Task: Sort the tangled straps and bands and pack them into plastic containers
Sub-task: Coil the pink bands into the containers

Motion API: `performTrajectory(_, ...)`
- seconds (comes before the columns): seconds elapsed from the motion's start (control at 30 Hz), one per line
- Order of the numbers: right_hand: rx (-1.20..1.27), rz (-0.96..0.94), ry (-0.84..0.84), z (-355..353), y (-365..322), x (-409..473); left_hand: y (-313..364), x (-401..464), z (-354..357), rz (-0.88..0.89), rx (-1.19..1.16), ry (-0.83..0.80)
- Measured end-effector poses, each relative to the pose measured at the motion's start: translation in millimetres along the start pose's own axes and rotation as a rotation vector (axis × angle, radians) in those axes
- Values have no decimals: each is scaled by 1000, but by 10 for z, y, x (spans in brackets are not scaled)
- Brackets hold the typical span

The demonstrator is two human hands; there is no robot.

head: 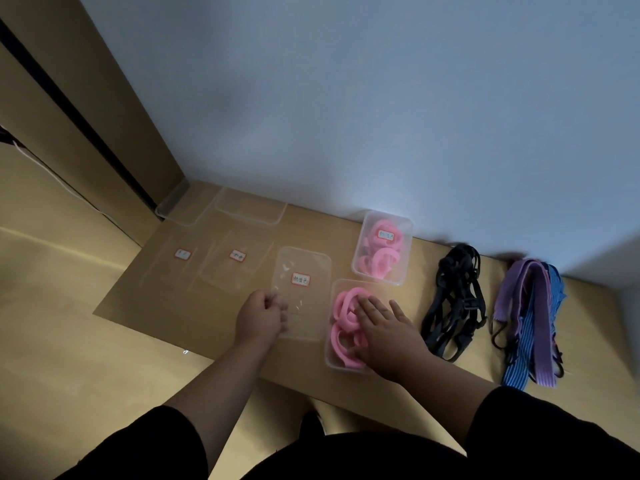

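Observation:
My right hand (388,332) lies flat with straight fingers on pink bands (343,308) inside an uncovered clear container (334,362). My left hand (259,317) grips the near left edge of a clear labelled lid (304,292) lying just left of that container. Behind it stands a closed clear container (382,247) filled with more pink bands. To the right lie a heap of black straps (453,303) and a bundle of purple and blue straps (530,320).
Two more labelled clear lids (183,254) (237,255) lie flat to the left. Two clear containers (173,204) (251,206) without contents sit at the back by the wall. Everything rests on a brown cardboard sheet (145,306) on the floor.

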State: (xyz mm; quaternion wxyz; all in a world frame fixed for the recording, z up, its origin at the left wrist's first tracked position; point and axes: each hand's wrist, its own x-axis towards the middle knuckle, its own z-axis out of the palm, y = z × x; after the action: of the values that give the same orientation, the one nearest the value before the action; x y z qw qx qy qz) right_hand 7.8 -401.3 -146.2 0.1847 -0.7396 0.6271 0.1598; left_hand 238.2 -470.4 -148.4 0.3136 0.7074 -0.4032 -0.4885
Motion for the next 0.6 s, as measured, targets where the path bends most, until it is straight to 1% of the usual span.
performTrajectory(0.07, -2, -3, -2, -9, -4, -6, 79, -32, -30, 11, -45, 10)
performTrajectory(0.13, -16, -6, 6, -8, -7, 6, 167, -112, -22, -1, -85, -19)
performTrajectory(0.17, -21, -9, 8, -7, -9, 8, 196, -170, -6, -16, -84, -61)
performTrajectory(0.27, -63, -31, 17, 5, 0, -10, 118, -304, 94, -42, 12, -237)
performTrajectory(0.33, -96, -47, 24, 0, -3, -37, 16, -357, 133, -47, 87, -300)
performTrajectory(0.4, -98, -39, 18, -13, -5, -52, -77, -358, 156, -67, 105, -317)
performTrajectory(0.6, -29, -26, 56, -2, 3, -37, -50, -408, 194, -105, 73, -344)
